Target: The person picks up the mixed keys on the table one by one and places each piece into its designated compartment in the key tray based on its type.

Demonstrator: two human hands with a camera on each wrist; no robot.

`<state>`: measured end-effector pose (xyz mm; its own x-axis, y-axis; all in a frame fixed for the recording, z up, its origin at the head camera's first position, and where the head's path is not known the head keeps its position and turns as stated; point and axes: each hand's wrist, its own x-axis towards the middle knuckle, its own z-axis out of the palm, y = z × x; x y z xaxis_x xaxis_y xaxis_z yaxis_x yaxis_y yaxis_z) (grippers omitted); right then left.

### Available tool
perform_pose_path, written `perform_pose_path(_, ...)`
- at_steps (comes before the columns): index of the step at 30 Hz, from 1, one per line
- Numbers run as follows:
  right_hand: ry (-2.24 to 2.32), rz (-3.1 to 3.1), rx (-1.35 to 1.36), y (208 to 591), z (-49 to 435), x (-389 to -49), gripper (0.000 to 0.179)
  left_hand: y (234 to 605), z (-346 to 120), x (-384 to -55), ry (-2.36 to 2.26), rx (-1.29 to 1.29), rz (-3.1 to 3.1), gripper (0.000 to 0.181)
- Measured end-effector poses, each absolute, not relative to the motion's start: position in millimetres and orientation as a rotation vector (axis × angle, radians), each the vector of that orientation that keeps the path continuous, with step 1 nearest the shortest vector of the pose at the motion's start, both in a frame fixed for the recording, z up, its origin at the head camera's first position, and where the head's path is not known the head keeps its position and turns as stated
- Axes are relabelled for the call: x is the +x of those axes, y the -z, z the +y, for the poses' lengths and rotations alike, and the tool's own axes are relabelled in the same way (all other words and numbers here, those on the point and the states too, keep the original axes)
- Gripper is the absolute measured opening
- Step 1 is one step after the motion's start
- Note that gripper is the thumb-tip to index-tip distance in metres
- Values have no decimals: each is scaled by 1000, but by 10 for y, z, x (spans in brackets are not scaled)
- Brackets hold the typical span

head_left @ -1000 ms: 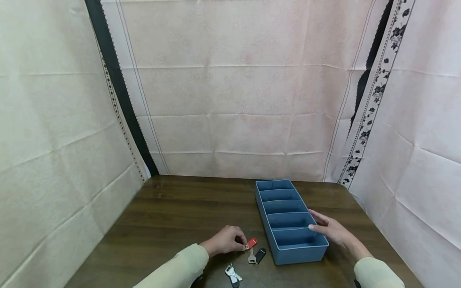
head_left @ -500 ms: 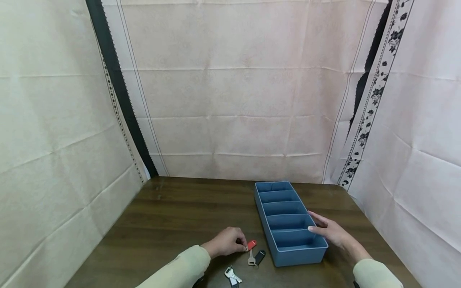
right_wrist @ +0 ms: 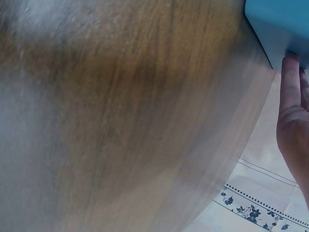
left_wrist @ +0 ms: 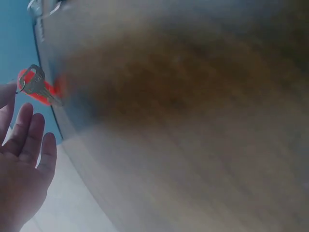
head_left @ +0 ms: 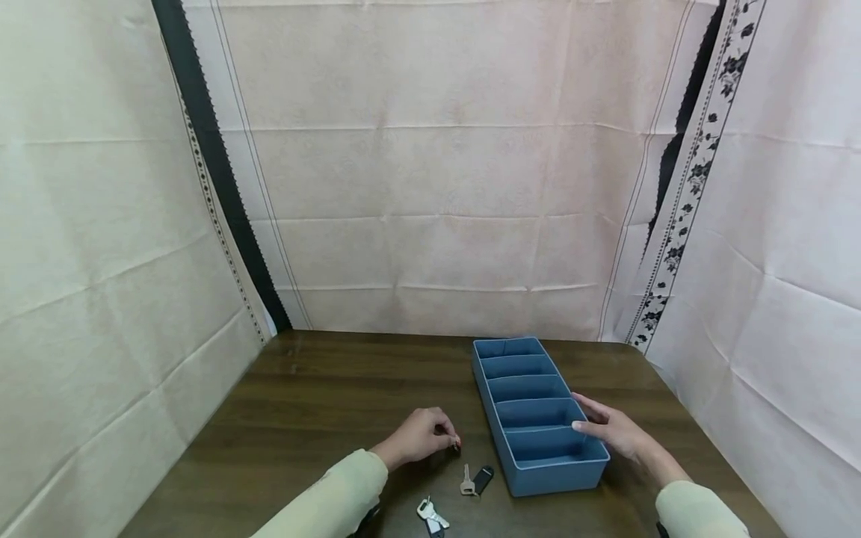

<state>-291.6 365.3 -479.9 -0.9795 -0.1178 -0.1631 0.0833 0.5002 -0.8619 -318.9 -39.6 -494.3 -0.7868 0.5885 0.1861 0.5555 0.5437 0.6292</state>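
My left hand [head_left: 418,436] pinches a key ring by the fingertips, left of the blue divided box [head_left: 503,433]. From it hang a silver key [left_wrist: 35,83] and a red key tag [left_wrist: 45,98]; in the head view the fingers hide most of them. My right hand [head_left: 619,432] holds the box's right wall near its front, thumb over the rim and fingers along the outer side. In the right wrist view the fingers [right_wrist: 290,79] lie against the wall. Another key [head_left: 467,482] with a black tag [head_left: 483,480] lies on the table between the left hand and the box.
Nearer the front edge of the view lie more silver keys [head_left: 430,514] with a dark tag, partly cut off. The box's row of compartments runs away from me across the brown wooden table [head_left: 350,373]. Pale cloth [head_left: 430,179] hangs behind and on both sides.
My left hand has lifted the key with the red tag and moved slightly up and left, away from the black-tagged key. My right hand stays on the box.
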Motion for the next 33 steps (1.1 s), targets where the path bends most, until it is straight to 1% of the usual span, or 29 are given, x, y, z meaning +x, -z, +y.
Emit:
perform_pose_path(5,1481,2543,-30,4800,3650,-2921,78,4858,-398,-3234,-1171,960,2724,10)
perform_pose_path(15,1467,2555,-20,4790,3630,-2892,80,4694,-371,-3280,-1331,824,2671,7)
perform_pose_path(28,1454,2574,-40,4754,3617,-2891,78,4455,-270,-3337,-1403,872,2671,8)
perform_pose_path(33,1450,2583,-46,4755,3630,-2884,77,4376,-216,-3340,-1432,836,2643,6)
